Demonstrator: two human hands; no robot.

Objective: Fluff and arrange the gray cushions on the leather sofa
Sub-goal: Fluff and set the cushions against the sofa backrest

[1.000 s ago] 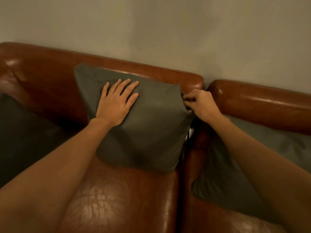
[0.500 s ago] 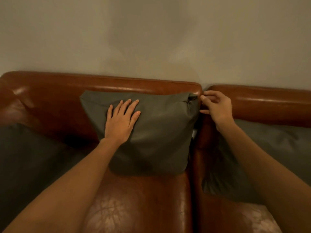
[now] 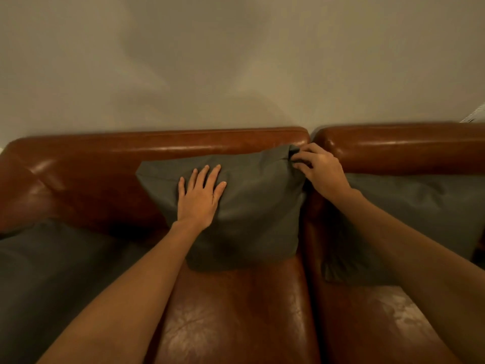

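A gray cushion (image 3: 257, 206) stands upright against the backrest of the brown leather sofa (image 3: 157, 145), in the middle seat. My left hand (image 3: 199, 198) lies flat on its front, fingers straight and pressing the fabric. My right hand (image 3: 317, 172) pinches the cushion's top right corner with curled fingers. A second gray cushion (image 3: 420, 219) leans on the right seat, partly behind my right forearm. A third gray cushion (image 3: 52, 271) lies at the left, dark and partly cut off by the frame.
A plain beige wall (image 3: 236, 61) rises right behind the sofa. A gap (image 3: 311, 137) splits the backrest into two sections. Worn seat leather (image 3: 231, 319) shows below the middle cushion.
The view has tilted up, showing more wall. My right hand has closed on the cushion's top right corner and pulled it up. My left hand stays pressed on the front.
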